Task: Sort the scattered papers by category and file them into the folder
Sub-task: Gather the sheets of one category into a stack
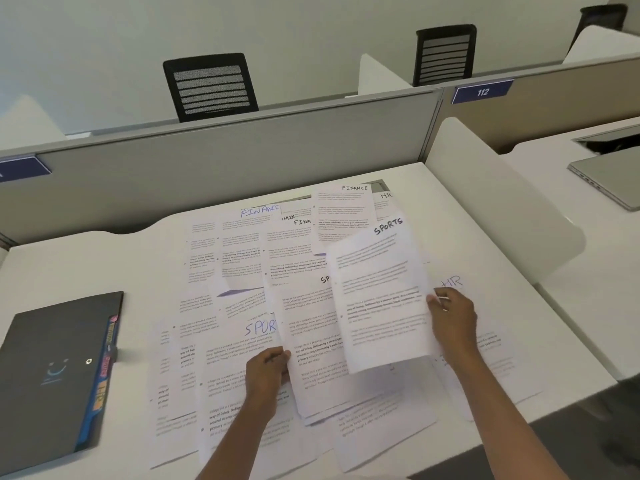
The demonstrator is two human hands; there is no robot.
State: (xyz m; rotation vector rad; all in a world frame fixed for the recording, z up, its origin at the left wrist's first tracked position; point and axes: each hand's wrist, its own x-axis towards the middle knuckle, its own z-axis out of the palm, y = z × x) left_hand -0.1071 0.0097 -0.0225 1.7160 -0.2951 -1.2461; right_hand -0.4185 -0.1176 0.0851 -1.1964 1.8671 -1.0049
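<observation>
Several printed sheets lie scattered and overlapping across the white desk [104, 258], with handwritten headings such as FINANCE [259, 212], HR [452, 282] and SPORTS. My right hand [450, 320] pinches the right edge of a sheet headed SPORTS [381, 292] and holds it lifted, tilted over the pile. My left hand [268, 372] grips the left edge of another sheet [311, 341] whose heading starts with SP, partly covered by the lifted one. A dark closed folder [52, 372] with coloured tabs along its right edge lies at the desk's left.
A grey partition [225, 157] backs the desk, and a white side divider [491, 202] bounds it on the right. A closed laptop [609, 178] sits on the neighbouring desk. Black chairs [211, 86] stand behind the partition.
</observation>
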